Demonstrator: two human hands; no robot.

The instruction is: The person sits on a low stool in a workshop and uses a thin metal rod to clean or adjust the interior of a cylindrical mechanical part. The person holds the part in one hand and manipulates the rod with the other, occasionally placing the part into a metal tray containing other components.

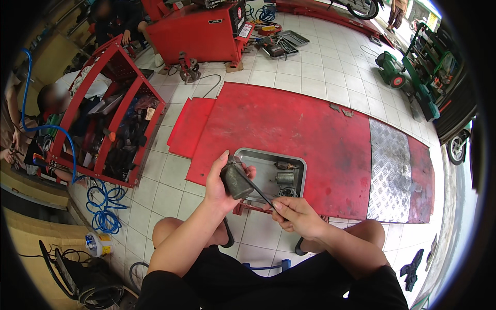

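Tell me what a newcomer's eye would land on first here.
Probably the big red platform across the middle of the picture, with its shiny metal plate toward the right end. Next, at its near edge by a metal tray, the left hand holding a grey metal can and the right hand a thin dark tool. Then the coiled blue hose on the left.

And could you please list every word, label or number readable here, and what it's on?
I won't copy wording; print stands here:
Red cabinet: small dark plate, pale lettering.
Cabinet's end: white notice, print too small to read.
White bucket: coloured print, too blurred to read.
Grey part in left hand: none visible.
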